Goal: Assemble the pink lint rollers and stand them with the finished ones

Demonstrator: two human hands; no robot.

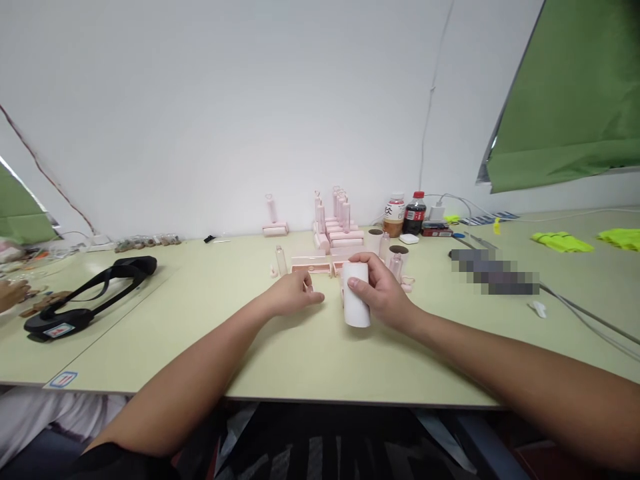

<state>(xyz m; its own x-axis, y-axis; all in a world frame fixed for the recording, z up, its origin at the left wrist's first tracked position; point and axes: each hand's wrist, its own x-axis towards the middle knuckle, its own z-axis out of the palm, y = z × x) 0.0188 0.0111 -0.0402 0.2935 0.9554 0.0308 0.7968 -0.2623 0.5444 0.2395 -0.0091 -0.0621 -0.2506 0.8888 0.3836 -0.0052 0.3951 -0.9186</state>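
My right hand (pixel 383 293) is wrapped round a white lint roller refill (pixel 357 310), tilted above the table, thumb across its front. My left hand (pixel 293 293) is just to its left, thumb stretched out and fingers loosely bent, with no object visible in it. Behind the hands lie pink roller covers (pixel 324 269), their open sides showing; the right one is partly hidden by the refill. A clear pink handle (pixel 281 260) stands beyond my left hand. Two more refills (pixel 374 240) with dark ends stand beyond my right hand, beside pink handles (pixel 396 265).
Several pink lint rollers (pixel 345 227) stand near the wall, with one more (pixel 275 229) to their left. Two bottles (pixel 415 215) are at the back right. A black headset (pixel 90 300) lies on the left. Cables (pixel 590 313) and yellow-green cloths (pixel 561 241) lie on the right. Another person's hand (pixel 11 293) shows far left.
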